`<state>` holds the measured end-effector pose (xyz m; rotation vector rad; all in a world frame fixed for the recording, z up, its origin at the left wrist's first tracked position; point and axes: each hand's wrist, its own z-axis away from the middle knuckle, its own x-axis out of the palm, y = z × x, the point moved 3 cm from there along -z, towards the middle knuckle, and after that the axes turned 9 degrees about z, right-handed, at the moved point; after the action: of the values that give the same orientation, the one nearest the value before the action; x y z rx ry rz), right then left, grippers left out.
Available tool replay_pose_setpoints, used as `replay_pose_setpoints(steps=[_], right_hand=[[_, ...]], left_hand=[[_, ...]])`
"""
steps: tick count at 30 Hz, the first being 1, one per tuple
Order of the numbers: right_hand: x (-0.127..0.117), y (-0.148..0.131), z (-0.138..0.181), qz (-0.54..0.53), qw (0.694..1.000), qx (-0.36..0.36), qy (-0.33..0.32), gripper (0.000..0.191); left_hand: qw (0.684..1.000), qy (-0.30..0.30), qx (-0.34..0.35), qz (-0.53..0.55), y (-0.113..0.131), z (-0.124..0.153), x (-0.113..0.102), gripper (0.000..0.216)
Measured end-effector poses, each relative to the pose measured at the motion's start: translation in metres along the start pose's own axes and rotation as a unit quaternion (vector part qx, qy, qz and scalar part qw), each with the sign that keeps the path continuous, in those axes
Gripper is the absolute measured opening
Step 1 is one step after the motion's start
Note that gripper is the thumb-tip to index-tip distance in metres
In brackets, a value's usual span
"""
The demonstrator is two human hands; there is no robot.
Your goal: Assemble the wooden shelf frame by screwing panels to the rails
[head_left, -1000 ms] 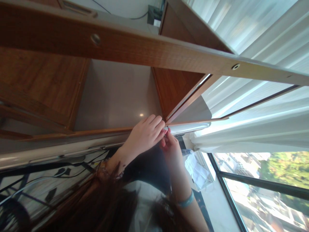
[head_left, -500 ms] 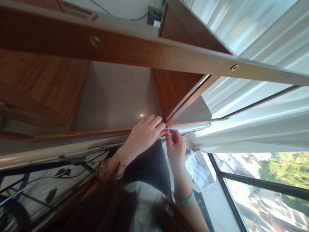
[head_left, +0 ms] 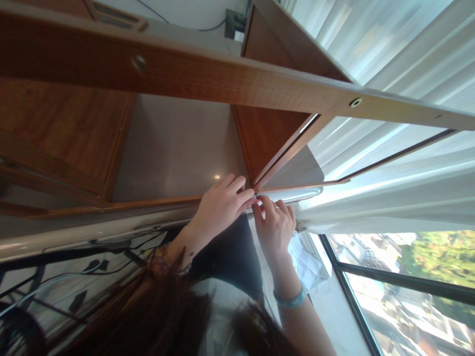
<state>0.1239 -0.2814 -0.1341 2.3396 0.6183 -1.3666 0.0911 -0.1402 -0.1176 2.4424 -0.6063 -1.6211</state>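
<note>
My left hand (head_left: 222,202) lies across the front lower rail (head_left: 159,201) of a wooden furniture frame, its thumb and forefinger pinched together at the corner joint. Opposite it, my right hand (head_left: 275,222) is closed in a pinch at the same spot, fingertips almost meeting those of the left. Something small, pinkish at one end, sits between the fingertips, too small and covered to name. Just behind the fingers, an upright wooden side panel (head_left: 272,136) meets the lower rail. The frame rests on a glossy grey tabletop (head_left: 178,143).
A long upper rail (head_left: 222,84) with round holes crosses above my hands. Another wooden panel (head_left: 67,133) stands at left. White curtains (head_left: 371,198) and a window (head_left: 408,287) are on the right. Cables (head_left: 74,274) run below the table edge; papers (head_left: 306,262) lie lower right.
My right hand has turned, its back and remaining fingers swinging to the right, while its pinch stays at the joint. My left hand has hardly moved.
</note>
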Motion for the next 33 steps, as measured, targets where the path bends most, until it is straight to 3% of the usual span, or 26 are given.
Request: replay_pose_setpoints(steps=[5, 8, 9, 12, 14, 17, 20, 25, 27, 31, 33], right_hand=[[0.001, 0.003, -0.002, -0.03, 0.999, 0.033, -0.009, 0.026], [0.01, 0.007, 0.0, -0.185, 0.974, 0.12, -0.061, 0.034], [0.016, 0.009, 0.0, -0.273, 0.945, 0.154, -0.089, 0.037], [0.033, 0.011, 0.003, -0.511, 0.813, 0.219, -0.174, 0.048], [0.04, 0.014, 0.003, -0.56, 0.77, 0.235, -0.194, 0.048], [0.042, 0.022, 0.004, -0.525, 0.792, 0.275, -0.142, 0.041], [0.038, 0.027, 0.008, -0.427, 0.843, 0.317, -0.075, 0.053], [0.031, 0.024, 0.01, -0.172, 0.958, 0.225, -0.049, 0.042], [0.031, 0.025, 0.01, -0.114, 0.973, 0.2, -0.024, 0.045], [0.03, 0.028, 0.01, -0.116, 0.971, 0.205, 0.028, 0.06], [0.029, 0.028, 0.009, -0.105, 0.975, 0.191, 0.046, 0.059]], left_hand=[[1.0, 0.011, -0.011, 0.021, 0.0, -0.002, -0.002, 0.032], [1.0, -0.006, -0.005, 0.009, 0.001, -0.002, -0.001, 0.028], [1.0, -0.01, 0.0, 0.002, 0.001, -0.002, -0.001, 0.028], [1.0, -0.01, 0.008, -0.006, 0.002, -0.002, -0.001, 0.028], [1.0, -0.01, 0.009, -0.006, 0.002, -0.002, -0.002, 0.028], [1.0, -0.008, 0.009, -0.002, 0.002, -0.002, -0.002, 0.03], [1.0, -0.007, 0.01, -0.002, 0.002, -0.002, -0.003, 0.031], [1.0, -0.013, 0.011, -0.006, 0.001, -0.002, -0.003, 0.032], [1.0, -0.011, 0.011, -0.007, 0.001, -0.002, -0.002, 0.031], [1.0, -0.01, 0.011, -0.007, 0.001, -0.001, -0.001, 0.029], [1.0, -0.009, 0.011, -0.009, 0.001, -0.001, -0.001, 0.028]])
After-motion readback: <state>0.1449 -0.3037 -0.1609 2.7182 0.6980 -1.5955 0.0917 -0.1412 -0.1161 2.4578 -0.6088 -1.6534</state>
